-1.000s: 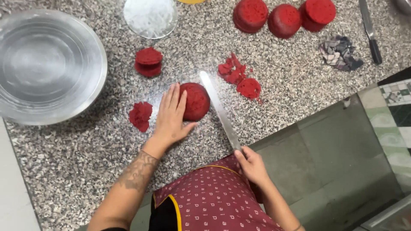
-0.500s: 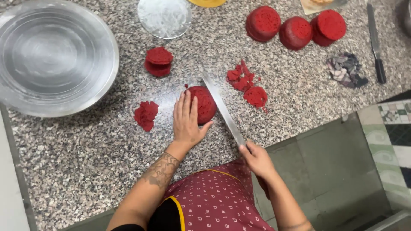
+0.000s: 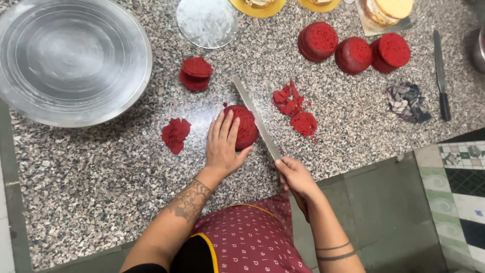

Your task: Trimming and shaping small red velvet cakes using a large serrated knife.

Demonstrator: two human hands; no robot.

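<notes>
A small round red cake lies on the speckled granite counter. My left hand rests flat on top of it, fingers spread. My right hand grips the handle of a long bread knife, whose blade lies against the cake's right side. Red cake slices are stacked behind the cake. Red trimmings lie to the left and to the right.
A large round metal turntable sits at the far left. A round clear plate is behind. Three more red cakes stand at the back right, with a crumpled cloth and a second knife beside them.
The view has shifted a little. My left hand stays on the cake and the knife blade stays along its right side; my right hand has edged slightly.
</notes>
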